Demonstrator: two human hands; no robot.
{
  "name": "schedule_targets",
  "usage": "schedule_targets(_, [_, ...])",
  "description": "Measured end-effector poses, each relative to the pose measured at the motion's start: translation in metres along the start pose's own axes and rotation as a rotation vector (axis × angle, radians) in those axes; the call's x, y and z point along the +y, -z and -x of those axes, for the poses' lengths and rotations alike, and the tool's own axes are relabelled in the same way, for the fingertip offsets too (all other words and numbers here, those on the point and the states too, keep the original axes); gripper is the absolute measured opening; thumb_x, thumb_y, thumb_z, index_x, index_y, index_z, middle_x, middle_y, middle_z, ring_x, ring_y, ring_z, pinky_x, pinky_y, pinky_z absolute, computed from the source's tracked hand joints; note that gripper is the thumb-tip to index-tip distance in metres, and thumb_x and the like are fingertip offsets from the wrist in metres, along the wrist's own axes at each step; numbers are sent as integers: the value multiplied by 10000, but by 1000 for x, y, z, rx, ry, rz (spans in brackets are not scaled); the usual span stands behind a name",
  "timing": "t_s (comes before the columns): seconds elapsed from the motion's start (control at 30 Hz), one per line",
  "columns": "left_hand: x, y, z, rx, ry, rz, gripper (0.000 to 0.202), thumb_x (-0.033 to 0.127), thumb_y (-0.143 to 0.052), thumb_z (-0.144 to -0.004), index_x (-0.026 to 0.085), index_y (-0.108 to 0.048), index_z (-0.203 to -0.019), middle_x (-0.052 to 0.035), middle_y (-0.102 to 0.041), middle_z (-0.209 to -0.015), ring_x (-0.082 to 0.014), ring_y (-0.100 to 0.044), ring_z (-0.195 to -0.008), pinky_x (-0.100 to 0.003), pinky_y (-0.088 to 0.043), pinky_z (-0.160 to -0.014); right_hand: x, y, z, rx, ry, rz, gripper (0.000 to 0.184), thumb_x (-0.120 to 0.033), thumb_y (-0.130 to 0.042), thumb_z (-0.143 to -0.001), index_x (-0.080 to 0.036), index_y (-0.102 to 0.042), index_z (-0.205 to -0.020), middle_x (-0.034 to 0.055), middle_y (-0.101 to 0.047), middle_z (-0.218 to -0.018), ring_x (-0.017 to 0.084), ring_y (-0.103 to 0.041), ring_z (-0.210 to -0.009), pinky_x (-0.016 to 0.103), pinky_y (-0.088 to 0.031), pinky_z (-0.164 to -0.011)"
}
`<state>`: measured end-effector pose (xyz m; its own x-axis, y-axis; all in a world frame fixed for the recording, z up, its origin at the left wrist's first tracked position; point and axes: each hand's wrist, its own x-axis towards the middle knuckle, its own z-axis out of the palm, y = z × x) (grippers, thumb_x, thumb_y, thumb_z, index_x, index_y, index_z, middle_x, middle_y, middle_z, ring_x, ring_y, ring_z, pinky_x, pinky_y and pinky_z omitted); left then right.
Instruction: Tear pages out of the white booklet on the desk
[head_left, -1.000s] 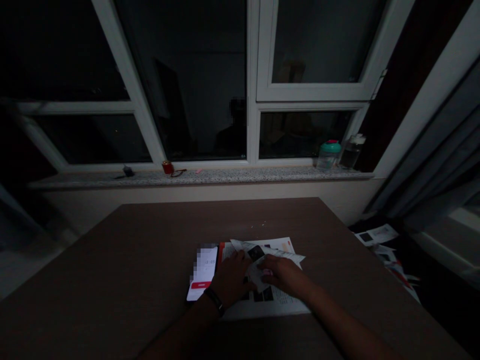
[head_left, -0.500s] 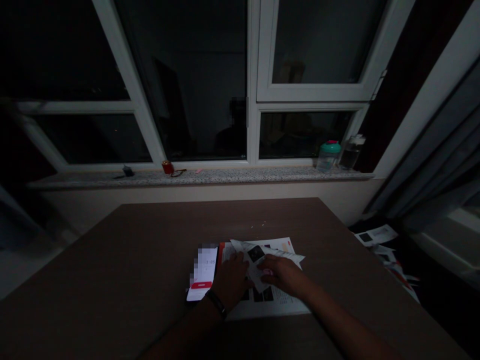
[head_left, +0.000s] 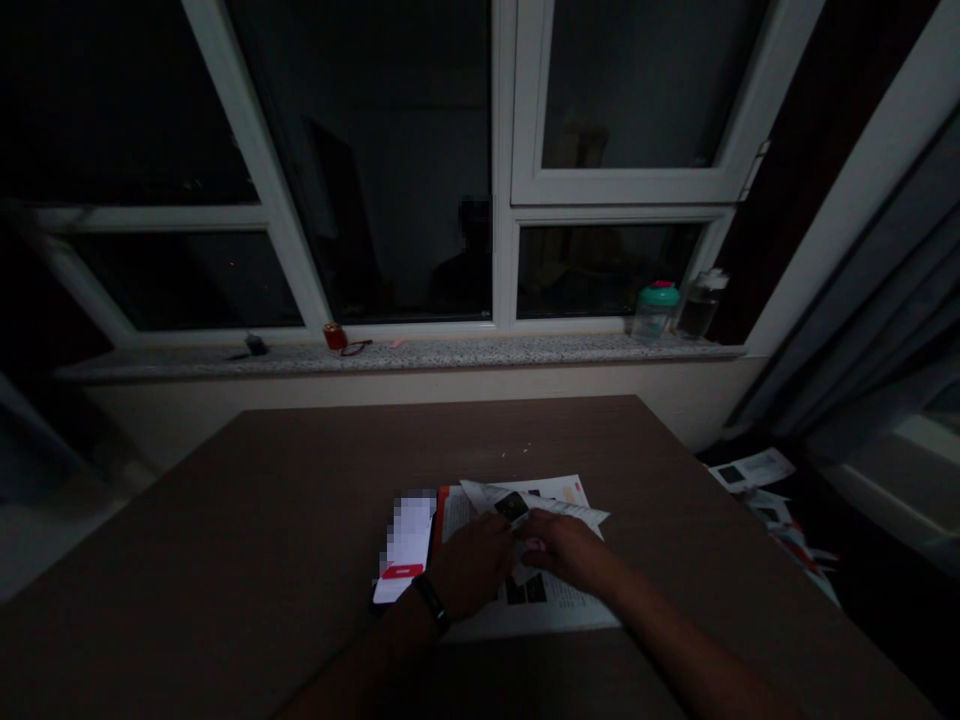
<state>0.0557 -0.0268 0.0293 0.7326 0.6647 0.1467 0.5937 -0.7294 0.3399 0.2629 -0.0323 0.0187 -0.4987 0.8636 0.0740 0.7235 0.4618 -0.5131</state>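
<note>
A folded sheet of printed paper [head_left: 480, 493], pointed at its left and right ends, lies on top of a flat printed page [head_left: 574, 612] on the table. My left hand [head_left: 474, 565], a dark band on its wrist, is closed on the folded paper from the left. Its fingertips meet my right hand at the middle of the sheet and are partly hidden. My right hand [head_left: 566, 550] has its fingers curled on the paper from the right. A small pink patch [head_left: 535, 545] shows by its fingers; I cannot tell what it is.
A lit phone [head_left: 409, 540] lies left of the page on the brown table [head_left: 300, 500]. Small white scraps [head_left: 526, 448] are beyond the paper. A teal-lidded bottle [head_left: 656, 310] and a clear bottle [head_left: 701, 305] stand on the sill. More printed papers [head_left: 754, 470] lie beyond the table's right edge.
My left hand has slid to the right over the folded paper, up against my right hand. My right hand and the paper have hardly moved.
</note>
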Motion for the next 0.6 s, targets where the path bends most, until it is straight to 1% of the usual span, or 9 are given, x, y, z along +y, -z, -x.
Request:
schedule_targets(0.07, [0, -3, 0, 4, 1, 3, 188, 239, -448, -982, 197, -580, -1109, -56, -584, -1161, -211, -532, -1077, -339, -423, -933, -1, 1, 0, 0, 6, -5, 249, -251, -622, -830, -282, -654, -1076, 8, -656, -1078, 187, -622, -977, 256, -438, -816])
schedule_targets(0.13, [0, -4, 0, 4, 27, -3, 213, 267, -536, -941, 209, -566, -1143, -51, -562, -1207, -218, -506, -1118, -339, -405, -961, -1, 1, -1, -5, -2, -6, 251, -252, -622, -829, -282, -655, -1076, 12, -656, -1087, 194, -620, -988, 263, -438, -828])
schedule_targets(0.17, [0, -5, 1, 3, 47, -9, 279, 276, -596, -900, 219, -552, -1170, -49, -543, -1241, -224, -489, -1142, -341, -394, -975, -1, 0, -1, -10, -11, -4, 259, -252, -624, -825, -284, -654, -1080, 14, -657, -1091, 198, -619, -994, 268, -438, -835])
schedule_targets(0.23, [1, -5, 2, 4, 111, -30, 402, 297, -677, -825, 237, -534, -1196, -44, -512, -1283, -241, -468, -1162, -358, -385, -981, 0, -1, -1, -16, -28, 0, 282, -255, -631, -815, -285, -649, -1095, 15, -657, -1103, 206, -619, -1001, 277, -439, -843])
schedule_targets(0.3, [2, -5, 2, 2, 191, -65, 451, 350, -706, -785, 241, -536, -1188, -51, -510, -1271, -267, -468, -1149, -390, -396, -953, 2, -2, -2, -19, -38, -8, 305, -263, -635, -807, -280, -642, -1111, 15, -658, -1107, 204, -624, -989, 279, -442, -840])
schedule_targets(0.4, [2, -4, 2, 4, 285, -119, 516, 428, -722, -742, 219, -540, -1177, -78, -516, -1240, -309, -461, -1139, -431, -396, -927, 4, -4, -2, -8, -42, -27, 319, -264, -633, -804, -272, -634, -1123, 15, -657, -1115, 197, -623, -987, 278, -442, -840])
schedule_targets(0.5, [3, -4, 3, 2, 301, -144, 535, 454, -717, -735, 207, -542, -1176, -88, -515, -1237, -318, -460, -1137, -439, -383, -935, 5, -4, -2, 1, -48, -38, 311, -260, -639, -801, -273, -629, -1111, 14, -655, -1112, 200, -618, -991, 277, -442, -839])
schedule_targets(0.6, [5, -3, 4, -12, 288, -152, 549, 455, -696, -755, 226, -522, -1222, -87, -507, -1251, -319, -457, -1143, -447, -371, -945, 3, -3, -1, 14, -51, -44, 333, -257, -660, -792, -278, -611, -1120, 14, -644, -1098, 200, -622, -969, 273, -445, -835])
